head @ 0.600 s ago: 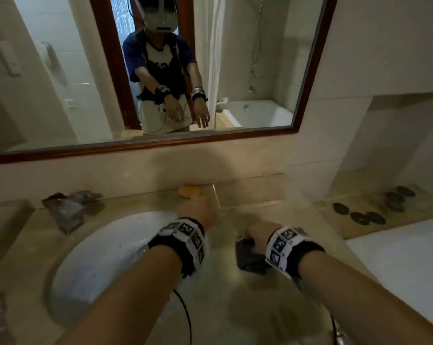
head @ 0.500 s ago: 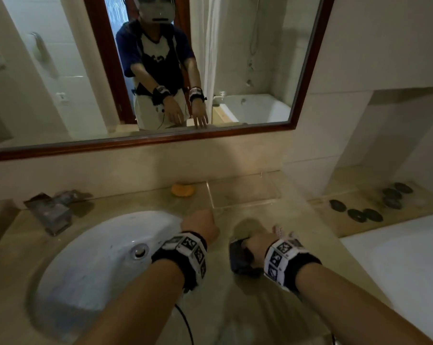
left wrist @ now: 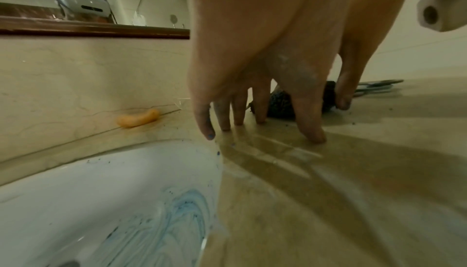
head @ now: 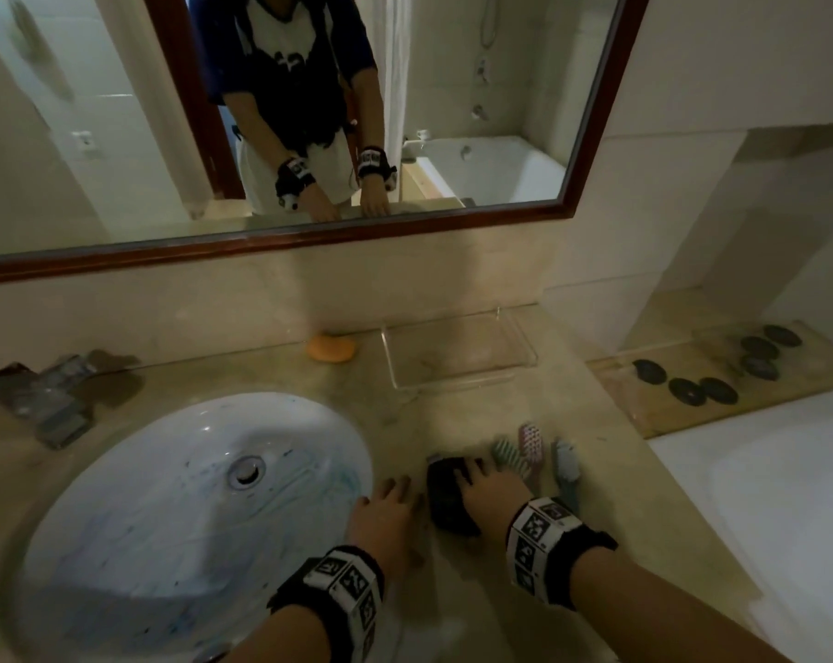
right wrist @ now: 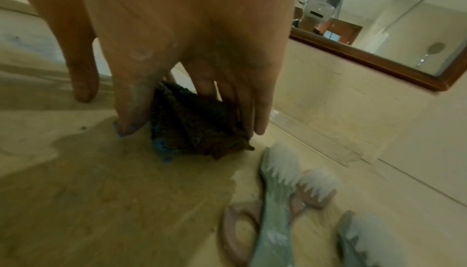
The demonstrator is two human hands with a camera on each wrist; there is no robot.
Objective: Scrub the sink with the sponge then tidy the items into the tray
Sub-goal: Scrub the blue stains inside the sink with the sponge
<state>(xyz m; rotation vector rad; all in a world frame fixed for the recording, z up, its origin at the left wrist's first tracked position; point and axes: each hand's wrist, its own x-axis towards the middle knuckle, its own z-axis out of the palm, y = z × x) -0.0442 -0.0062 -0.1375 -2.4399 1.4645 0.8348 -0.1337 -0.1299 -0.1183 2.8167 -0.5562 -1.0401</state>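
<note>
The white sink [head: 132,519] [left wrist: 113,187] carries blue smears around its drain. A dark sponge [head: 445,495] [right wrist: 202,137] lies on the wet counter just right of the basin. My right hand [head: 476,476] [right wrist: 188,119] grips it, thumb on one side and fingers on the other. My left hand [head: 388,504] [left wrist: 257,129] is open, its straight fingertips touching the counter at the sink's rim. Three toothbrushes [head: 531,452] [right wrist: 278,173] lie right of the sponge. The clear tray [head: 524,363] sits at the back against the wall.
An orange soap [head: 331,347] [left wrist: 138,120] lies by the wall left of the tray. The faucet [head: 46,399] stands at the far left. Dark stones [head: 715,375] rest on a lower ledge to the right, beside a white tub edge [head: 763,495].
Both hands have come down to the counter. The right hand has set the sponge down beside the toothbrushes, still gripping it; the left fingertips now touch the counter. The head view has tipped downward.
</note>
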